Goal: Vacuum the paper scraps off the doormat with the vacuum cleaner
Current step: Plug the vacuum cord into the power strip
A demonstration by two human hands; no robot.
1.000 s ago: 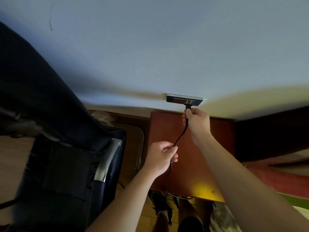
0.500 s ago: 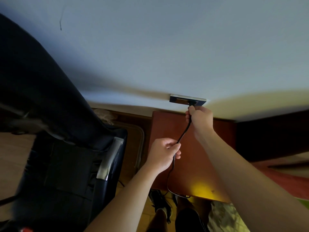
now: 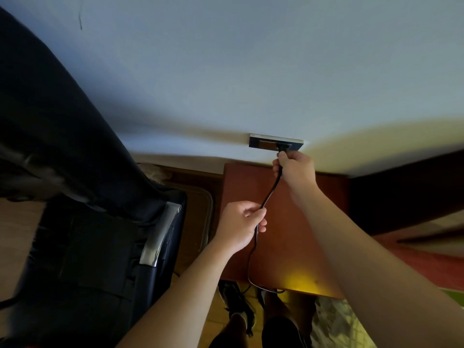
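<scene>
Pinching with the right hand (image 3: 296, 172), fingers curled, a thin black power cord (image 3: 270, 194) just below its black plug (image 3: 282, 147) at the dark rectangular wall socket plate (image 3: 261, 143). Gripping the same cord lower down in the curled fingers of the left hand (image 3: 241, 223). Leaning over a reddish-brown wooden cabinet top (image 3: 288, 247), cord trailing across it and off its near edge. Facing a pale blue-grey wall (image 3: 251, 71), beside a black padded chair (image 3: 75, 234).

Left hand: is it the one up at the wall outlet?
No, the left hand grips the cord lower down, while the right hand holds it just below the plug at the wall outlet.
</scene>
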